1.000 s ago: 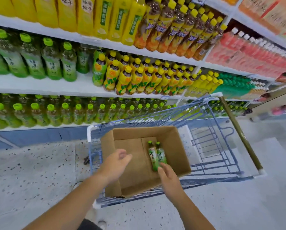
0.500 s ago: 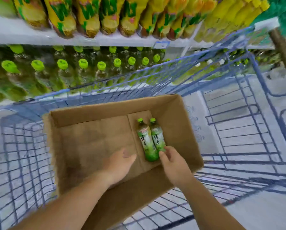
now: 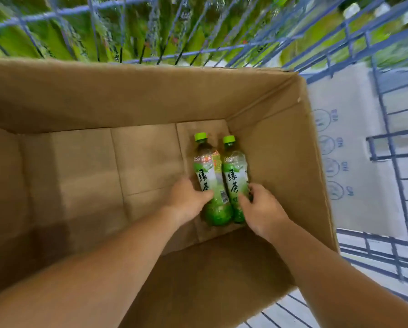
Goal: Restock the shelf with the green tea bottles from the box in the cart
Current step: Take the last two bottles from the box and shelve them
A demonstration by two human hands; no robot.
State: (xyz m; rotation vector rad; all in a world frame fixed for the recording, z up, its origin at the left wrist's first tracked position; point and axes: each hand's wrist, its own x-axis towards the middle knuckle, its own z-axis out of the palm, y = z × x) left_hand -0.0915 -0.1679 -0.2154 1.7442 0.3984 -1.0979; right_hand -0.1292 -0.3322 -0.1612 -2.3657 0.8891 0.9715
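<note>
Down in the blue wire cart (image 3: pixel 387 147) sits an open cardboard box (image 3: pixel 139 95), and what it holds is two green tea bottles. They lie flat on the box floor, side by side and touching, with their green caps pointing at the box's far wall. Both lie toward the box's right wall: the outer bottle (image 3: pixel 235 171) is just beside that wall, and the inner bottle (image 3: pixel 209 171) rests against it on the side toward the box's middle. The left hand (image 3: pixel 186 200) reaches in over the box's near wall and holds the lower half of the inner bottle. Its thumb is laid across the label and its fingers curl down the side toward the box's middle, their tips hidden. The right hand (image 3: pixel 262 209) grips the lower half of the outer bottle, thumb on the label and fingers curled round the side that faces the box's right wall. Whether either bottle has left the box floor cannot be told. Outside the box's right wall, a pale flattened cardboard sheet (image 3: pixel 354 150) with blue printed marks lies in the cart. Beyond the box's far wall, through the cart's wire, the shelf stock (image 3: pixel 56 39) shows only as smeared green and yellow.
</note>
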